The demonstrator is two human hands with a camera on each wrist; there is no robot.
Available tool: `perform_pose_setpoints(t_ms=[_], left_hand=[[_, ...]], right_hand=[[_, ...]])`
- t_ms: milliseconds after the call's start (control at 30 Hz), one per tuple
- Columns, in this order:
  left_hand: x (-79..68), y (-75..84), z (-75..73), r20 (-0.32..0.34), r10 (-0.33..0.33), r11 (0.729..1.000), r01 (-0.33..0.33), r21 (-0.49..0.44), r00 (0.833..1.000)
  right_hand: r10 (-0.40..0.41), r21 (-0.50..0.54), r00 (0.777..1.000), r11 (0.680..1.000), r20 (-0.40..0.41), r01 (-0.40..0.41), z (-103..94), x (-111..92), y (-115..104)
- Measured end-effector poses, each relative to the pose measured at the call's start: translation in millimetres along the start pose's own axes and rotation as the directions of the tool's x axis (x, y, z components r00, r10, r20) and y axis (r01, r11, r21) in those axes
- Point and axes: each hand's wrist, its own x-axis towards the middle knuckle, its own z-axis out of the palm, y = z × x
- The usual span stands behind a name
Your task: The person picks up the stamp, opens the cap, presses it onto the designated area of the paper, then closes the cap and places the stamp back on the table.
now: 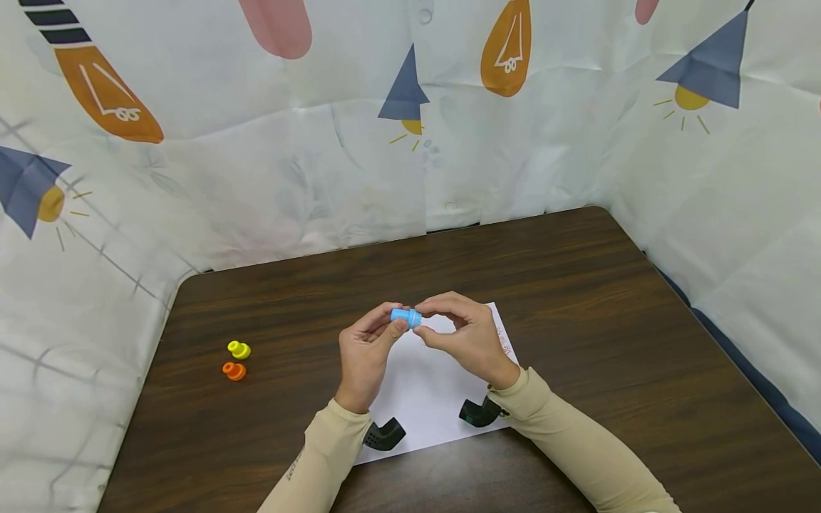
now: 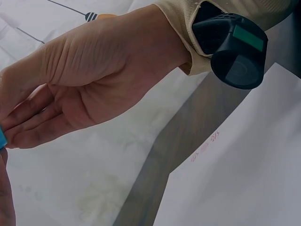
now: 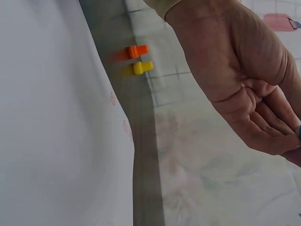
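Note:
Over the sheet of paper, a small light-blue piece point(image 1: 405, 318), which looks like a toy stamp with a narrow handle and a wider collared end, is held sideways. My left hand point(image 1: 367, 355) pinches its narrow end between thumb and fingers. At the wider end, the thumb and forefinger of my right hand point(image 1: 467, 338) pinch it from the other side. Only a sliver of blue point(image 2: 2, 139) shows at the edge of the left wrist view. White paper point(image 1: 430, 385) with small red printed marks along its right edge lies under both hands.
On the dark wood table point(image 1: 564, 285), a yellow stamp-like piece point(image 1: 239, 350) and an orange one point(image 1: 234, 371) stand close together left of the paper. Patterned white cloth point(image 1: 288, 178) hangs around the table's back and sides.

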Motion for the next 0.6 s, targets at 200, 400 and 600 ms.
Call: perform_pose_setpoints(t_ms=[200,400,600], left_hand=[[0.0,-1.8,1.2,-0.003,0.027,0.999,-0.027,-0.025,1.000],[-0.4,-2.2,2.2,-0.004,0.048,0.999,-0.048,-0.021,0.999],[-1.9,-3.4,3.6,-0.023,0.050,0.998,-0.051,-0.024,0.998]], right_hand=[[0.005,-0.006,1.000,1.000,-0.010,-0.005,1.3,-0.8,-0.6],[-0.001,-0.006,1.000,1.000,-0.025,0.001,2.5,-1.4,-0.7],[-0.022,-0.012,0.999,1.000,-0.031,0.022,4.5,-1.3,-1.6]])
